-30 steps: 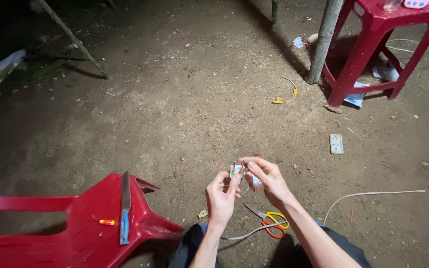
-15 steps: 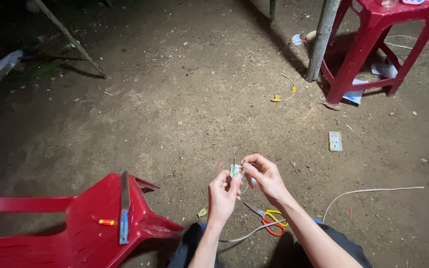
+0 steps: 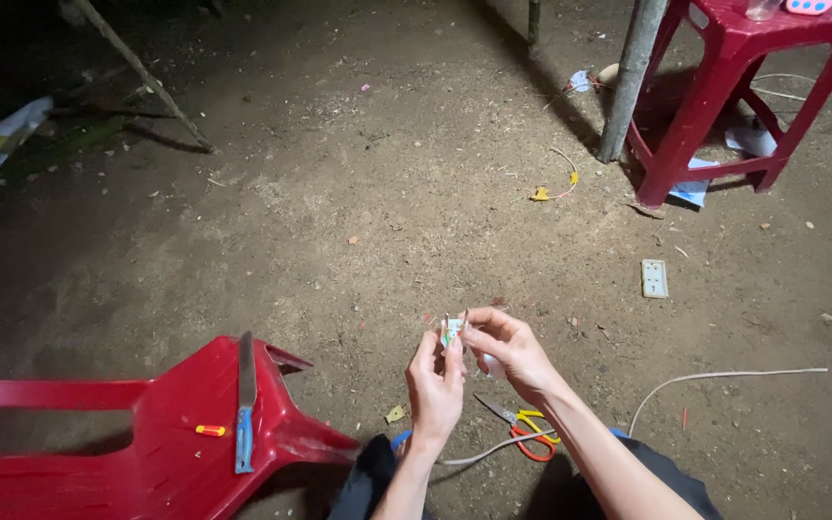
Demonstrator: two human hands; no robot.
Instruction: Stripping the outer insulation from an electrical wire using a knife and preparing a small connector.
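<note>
Head view: a small white electrical part [image 3: 454, 332], likely a plug or socket insert with metal contacts, is held between both hands above the dirt ground [image 3: 358, 221]. The left hand [image 3: 435, 385] is closed around its lower side, thumb and fingers pinching it. The right hand [image 3: 507, 349] is pinched at its top edge, fingertips curled in on what looks like a thin wire end or pin; too small to tell which. A second pale piece seems tucked under the right palm, not clear.

Step judged: fine wiring or fitting at the part's terminals, mid-way. The next move would call for a steady pinch and accurate alignment of a very small piece, under poor light.

A grey cable [image 3: 493, 447] is seen running from below the hands, across the yellow-and-orange-handled scissors [image 3: 527, 430] lying on the ground just beneath the right wrist. A white cable [image 3: 724, 377] lies further right.

Surroundings: bare packed earth with scattered debris, lit from the head, dark at the edges. A tipped red plastic chair [image 3: 175, 433] at left carries a blue-handled knife [image 3: 244, 404] and a small red-and-yellow screwdriver [image 3: 210, 430]. A white socket plate [image 3: 654, 278] lies well apart at right, near a red plastic stool [image 3: 743, 87] and a grey post [image 3: 631, 77].
</note>
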